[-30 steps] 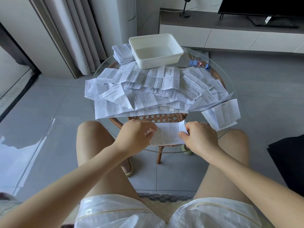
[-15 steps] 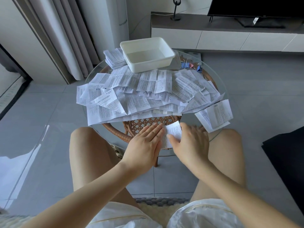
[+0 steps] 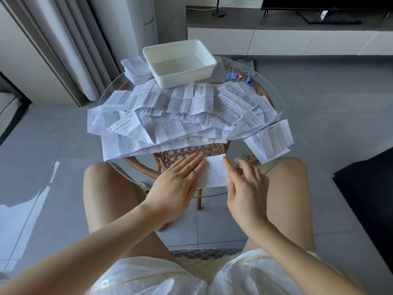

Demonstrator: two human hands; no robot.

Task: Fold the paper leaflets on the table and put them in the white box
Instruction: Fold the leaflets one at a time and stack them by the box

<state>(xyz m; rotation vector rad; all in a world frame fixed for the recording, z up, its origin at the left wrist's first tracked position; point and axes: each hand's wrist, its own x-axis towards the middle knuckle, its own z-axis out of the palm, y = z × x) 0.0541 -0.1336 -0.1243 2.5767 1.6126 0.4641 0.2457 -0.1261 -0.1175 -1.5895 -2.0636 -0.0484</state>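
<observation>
Your left hand [image 3: 180,182] presses flat on a folded leaflet [image 3: 213,173] at the table's [image 3: 214,191] near edge; your right hand [image 3: 244,188], fingers relaxed, touches it.

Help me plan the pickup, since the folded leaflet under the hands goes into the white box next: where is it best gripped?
Probably by its right long edge, coming from the right. The folded leaflet lies flat on the glass table, the left hand presses flat over its left edge, and the right hand is beside the bare right edge.
</observation>
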